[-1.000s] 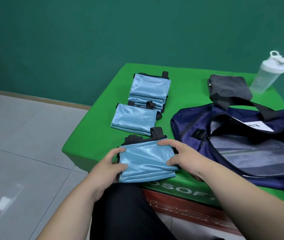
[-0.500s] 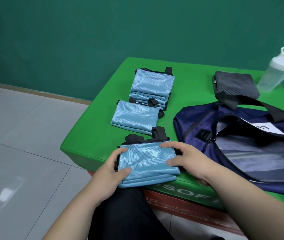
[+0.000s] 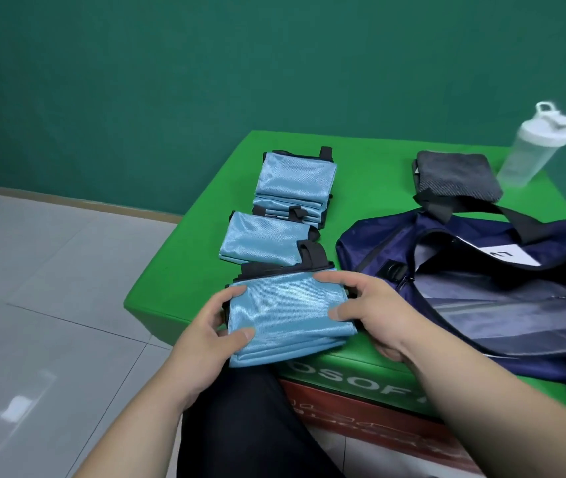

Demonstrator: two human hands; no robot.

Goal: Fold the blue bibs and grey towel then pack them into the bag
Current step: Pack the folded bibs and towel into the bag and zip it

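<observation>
Grip status: the left hand (image 3: 205, 336) and the right hand (image 3: 371, 315) both hold one folded blue bib (image 3: 288, 315), located just left of the bag (image 3: 481, 305), at its near end. The left hand pinches the bib's edge farthest from the bag, thumb on top and fingers curled behind. The right hand pinches the edge nearest the bag, with the forefinger along the far top border and the thumb pressed on the upper face. Whether the bib rests on the green block (image 3: 371, 174) or is raised off it cannot be told.

Change from the earlier frames: both grips are unchanged. The bib's black strap (image 3: 312, 257) now overlaps the near corner of the second bib (image 3: 261, 241); one second ago a strip of green separated them.

The second bib lies left of the bag, and a stack of bibs (image 3: 295, 181) lies left of the bag and beyond its far end. The bag is unzipped and gapes open. The grey towel (image 3: 457, 177) lies folded just beyond the bag, touching its strap. A bottle (image 3: 529, 150) stands beyond the bag, beside the towel.
</observation>
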